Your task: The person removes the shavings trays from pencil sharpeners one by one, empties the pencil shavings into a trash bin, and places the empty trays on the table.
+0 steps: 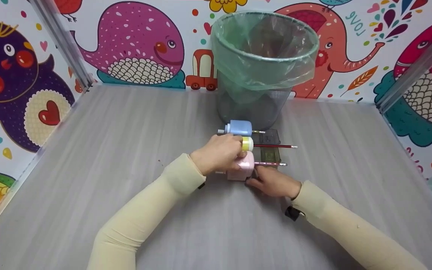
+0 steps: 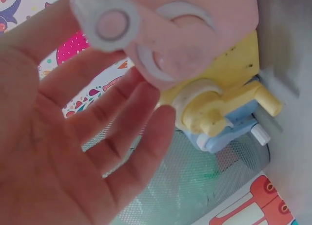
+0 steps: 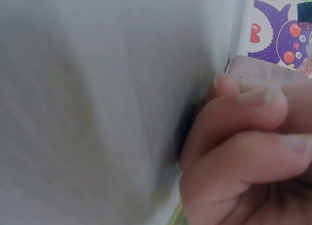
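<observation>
Three crank pencil sharpeners stand in a row at mid-table: blue (image 1: 240, 128), yellow (image 1: 248, 144) and pink (image 1: 244, 167). Each has a pencil stuck in its right side, the red pencil (image 1: 276, 146) in the yellow one. My left hand (image 1: 219, 153) lies over the left end of the pink and yellow sharpeners. In the left wrist view its fingers (image 2: 97, 127) are spread and relaxed beside the pink sharpener's white crank knob (image 2: 108, 21). My right hand (image 1: 272, 182) grips the pink sharpener's lower right side with curled fingers (image 3: 243, 147).
A mesh waste bin (image 1: 263, 67) lined with a green bag stands right behind the sharpeners. Dark clear plastic trays (image 1: 270, 153) lie under the pencils. Cartoon-print walls enclose the grey table (image 1: 126, 150) on the left, back and right.
</observation>
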Tool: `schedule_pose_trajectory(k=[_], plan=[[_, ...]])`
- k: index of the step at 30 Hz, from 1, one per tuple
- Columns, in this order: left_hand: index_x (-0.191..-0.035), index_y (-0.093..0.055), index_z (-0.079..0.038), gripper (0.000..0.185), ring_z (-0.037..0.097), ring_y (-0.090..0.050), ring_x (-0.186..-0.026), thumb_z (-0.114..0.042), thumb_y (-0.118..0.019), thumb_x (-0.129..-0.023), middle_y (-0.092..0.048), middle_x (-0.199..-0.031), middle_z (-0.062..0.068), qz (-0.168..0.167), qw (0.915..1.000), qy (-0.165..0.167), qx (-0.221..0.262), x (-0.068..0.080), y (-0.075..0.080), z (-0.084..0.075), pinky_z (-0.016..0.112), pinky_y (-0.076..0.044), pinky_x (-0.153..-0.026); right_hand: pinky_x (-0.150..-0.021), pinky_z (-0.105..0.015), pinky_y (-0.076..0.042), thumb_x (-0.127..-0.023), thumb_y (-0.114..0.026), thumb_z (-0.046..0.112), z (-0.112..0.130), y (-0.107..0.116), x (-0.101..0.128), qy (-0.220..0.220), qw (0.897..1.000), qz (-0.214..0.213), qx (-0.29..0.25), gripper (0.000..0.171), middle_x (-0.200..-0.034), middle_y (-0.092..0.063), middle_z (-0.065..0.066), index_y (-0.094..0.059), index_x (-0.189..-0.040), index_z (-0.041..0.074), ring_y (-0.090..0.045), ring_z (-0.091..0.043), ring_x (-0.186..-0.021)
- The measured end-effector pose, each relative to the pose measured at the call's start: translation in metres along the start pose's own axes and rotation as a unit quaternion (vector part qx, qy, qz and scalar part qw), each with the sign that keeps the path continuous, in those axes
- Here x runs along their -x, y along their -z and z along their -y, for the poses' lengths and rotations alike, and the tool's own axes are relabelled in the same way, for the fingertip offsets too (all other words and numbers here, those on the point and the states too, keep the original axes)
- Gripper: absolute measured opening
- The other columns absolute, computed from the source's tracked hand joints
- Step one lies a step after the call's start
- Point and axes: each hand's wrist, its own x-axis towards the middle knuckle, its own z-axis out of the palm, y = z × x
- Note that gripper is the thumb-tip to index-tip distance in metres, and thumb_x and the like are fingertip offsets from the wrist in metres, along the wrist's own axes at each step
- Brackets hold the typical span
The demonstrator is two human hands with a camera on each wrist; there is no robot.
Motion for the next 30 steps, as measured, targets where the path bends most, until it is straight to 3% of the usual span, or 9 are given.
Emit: schedule_pose_trajectory(k=[13,20,23,30], plan=[[-0.11,-0.076,-0.018,0.024,0.026,-0.061,-0.101,-0.033,-0.074,-0.091,-0.067,-0.117,0.007,0.012,0.9998,0.013,0.004,-0.0001,-0.0014,-0.0019,0.046,-0.055,-0.088,-0.077,-0.031,-0.047,-0.101,-0.06,0.025,-0.0062,0.0016,-0.0008,0.026,0.999,0.005,-0.034,0.047,-0.094,-0.063,-0.008,-0.049,-0.136,-0.004,-0.057,-0.013,-0.077],[-0.11,-0.076,-0.018,0.024,0.025,-0.058,-0.1,-0.031,-0.074,-0.091,-0.066,-0.116,0.007,0.015,0.9995,0.018,0.019,-0.0007,-0.0013,-0.0016,0.045,-0.055,-0.09,-0.084,-0.038,-0.049,-0.101,-0.059,0.024,-0.007,0.0002,-0.0007,0.035,0.999,-0.014,-0.012,0.047,-0.104,-0.065,-0.012,-0.049,-0.136,-0.005,-0.059,-0.018,-0.087],[-0.106,-0.077,-0.02,0.02,0.025,-0.061,-0.101,-0.032,-0.074,-0.09,-0.067,-0.115,0.007,0.003,1.0,0.005,0.003,-0.0002,-0.0017,-0.0003,0.047,-0.056,-0.086,-0.088,-0.041,-0.05,-0.101,-0.059,0.024,-0.0068,-0.0001,-0.0006,0.046,0.999,-0.018,-0.007,0.045,-0.104,-0.065,-0.012,-0.049,-0.134,-0.005,-0.06,-0.019,-0.089],[-0.103,-0.077,-0.02,0.021,0.027,-0.062,-0.102,-0.035,-0.076,-0.089,-0.067,-0.113,0.008,-0.006,0.9998,-0.009,-0.017,0.0006,-0.0026,-0.0008,0.048,-0.056,-0.083,-0.081,-0.031,-0.049,-0.1,-0.062,0.026,-0.008,-0.0013,-0.0009,0.055,0.998,-0.017,-0.034,0.046,-0.099,-0.065,-0.009,-0.05,-0.133,-0.003,-0.058,-0.011,-0.078]])
